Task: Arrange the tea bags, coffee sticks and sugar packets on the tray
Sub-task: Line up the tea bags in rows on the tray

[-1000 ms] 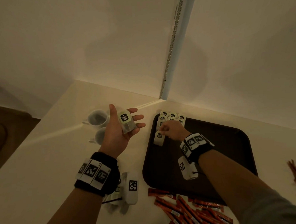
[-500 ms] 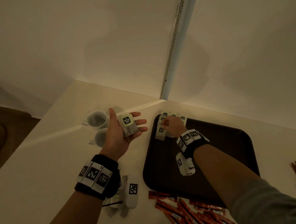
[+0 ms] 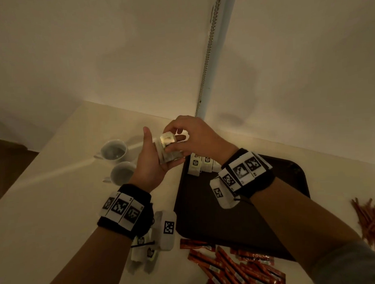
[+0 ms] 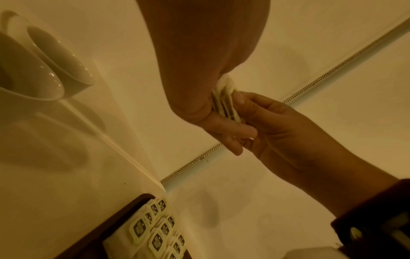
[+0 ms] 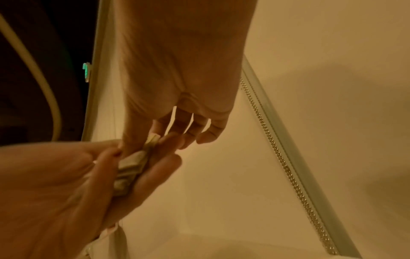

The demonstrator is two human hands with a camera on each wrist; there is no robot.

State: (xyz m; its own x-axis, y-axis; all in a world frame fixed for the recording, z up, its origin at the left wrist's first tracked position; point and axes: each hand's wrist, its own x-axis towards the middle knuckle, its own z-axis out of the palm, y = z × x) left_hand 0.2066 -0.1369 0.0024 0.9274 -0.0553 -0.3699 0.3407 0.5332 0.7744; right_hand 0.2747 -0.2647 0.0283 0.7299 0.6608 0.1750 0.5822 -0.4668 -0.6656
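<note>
My left hand [image 3: 156, 165] is held palm up above the table, left of the dark tray [image 3: 208, 216], its fingers cupped round a small stack of tea bags [image 3: 168, 154]. From the right, my right hand [image 3: 183, 137] reaches over and pinches the top tea bag [image 3: 167, 139] of that stack between thumb and fingertips. The wrist views show the stack [image 4: 224, 102] [image 5: 131, 166] squeezed between both hands. Several tea bags [image 3: 199, 163] lie in rows in the tray's far left corner [image 4: 158, 233]. Red coffee sticks [image 3: 232, 267] lie on the table in front of the tray. Brown packets [image 3: 373, 225] lie at the far right.
Two white cups [image 3: 114, 150] [image 3: 123, 172] stand on the table left of my left hand. A few loose tea bags [image 3: 142, 250] lie on the table under my left wrist. Walls meet in a corner just behind the tray.
My right hand has left the tea bags on the tray, moved up and left to my left hand, and taken the top tea bag there between its fingers.
</note>
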